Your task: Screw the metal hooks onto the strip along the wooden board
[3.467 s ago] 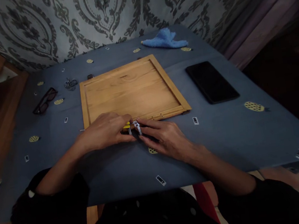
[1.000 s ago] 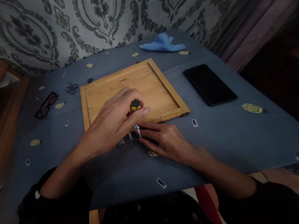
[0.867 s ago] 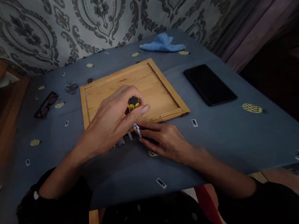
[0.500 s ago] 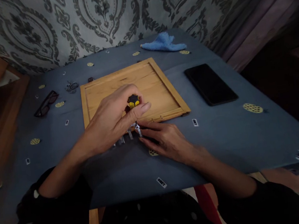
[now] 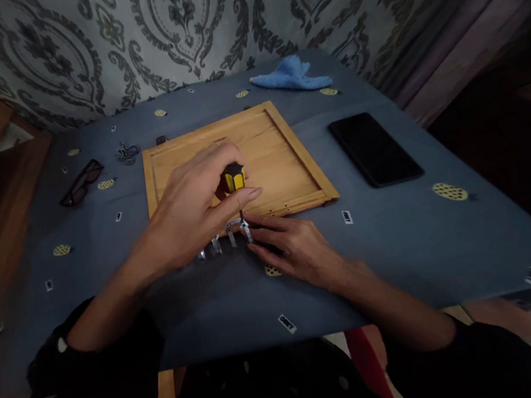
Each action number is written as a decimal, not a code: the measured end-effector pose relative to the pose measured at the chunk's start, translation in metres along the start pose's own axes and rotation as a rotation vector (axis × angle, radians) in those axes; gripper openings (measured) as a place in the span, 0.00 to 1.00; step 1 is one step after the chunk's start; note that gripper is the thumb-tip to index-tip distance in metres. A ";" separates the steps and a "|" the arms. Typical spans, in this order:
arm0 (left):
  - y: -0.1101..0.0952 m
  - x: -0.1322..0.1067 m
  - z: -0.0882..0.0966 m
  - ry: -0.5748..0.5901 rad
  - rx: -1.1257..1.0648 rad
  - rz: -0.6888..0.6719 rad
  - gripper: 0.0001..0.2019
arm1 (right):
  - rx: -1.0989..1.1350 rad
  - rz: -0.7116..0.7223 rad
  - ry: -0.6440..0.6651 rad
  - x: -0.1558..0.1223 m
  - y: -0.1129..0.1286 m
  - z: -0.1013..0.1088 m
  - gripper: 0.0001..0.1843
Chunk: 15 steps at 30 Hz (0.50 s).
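Observation:
My left hand (image 5: 184,206) is closed around the black-and-yellow handle of a screwdriver (image 5: 234,178). The shaft points down, its tip meeting a metal hook rack (image 5: 231,237) at the near edge of a framed wooden panel (image 5: 265,160). Several silvery hooks hang from this rack toward me, and part of it is hidden below my left hand. At the rack's right end, the fingers of my right hand (image 5: 296,250) grip the last hook from the side. The screw itself is too small to make out.
A black phone (image 5: 375,148) lies right of the panel, and a blue cloth (image 5: 292,76) is at the back. Folded glasses (image 5: 82,183) and a small metal bundle (image 5: 127,152) lie to the left. A patterned blue-grey cloth (image 5: 399,260) covers the table.
My left hand has shifted slightly up and left around the screwdriver, and more of the yellow handle shows. My right hand and the panel have stayed in place.

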<state>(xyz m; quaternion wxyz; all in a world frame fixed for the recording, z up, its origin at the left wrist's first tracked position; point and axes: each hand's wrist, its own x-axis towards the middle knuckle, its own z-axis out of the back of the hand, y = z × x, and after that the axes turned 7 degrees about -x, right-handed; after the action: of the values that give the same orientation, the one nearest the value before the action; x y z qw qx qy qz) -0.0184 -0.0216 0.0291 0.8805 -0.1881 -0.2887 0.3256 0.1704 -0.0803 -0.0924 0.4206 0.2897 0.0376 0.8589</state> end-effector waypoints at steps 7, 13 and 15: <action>0.003 -0.002 0.001 -0.022 -0.125 0.025 0.09 | 0.017 -0.017 0.028 0.000 0.001 0.001 0.13; 0.004 -0.002 0.001 -0.008 -0.052 -0.023 0.08 | 0.014 0.005 -0.009 0.000 0.000 0.000 0.14; 0.004 -0.001 -0.001 -0.038 0.013 -0.037 0.08 | 0.014 0.003 -0.004 -0.001 0.000 0.000 0.14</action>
<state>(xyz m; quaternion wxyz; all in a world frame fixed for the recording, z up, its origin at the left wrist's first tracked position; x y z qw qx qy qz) -0.0205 -0.0198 0.0258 0.8819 -0.1708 -0.3068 0.3145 0.1706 -0.0807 -0.0927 0.4173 0.2946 0.0421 0.8587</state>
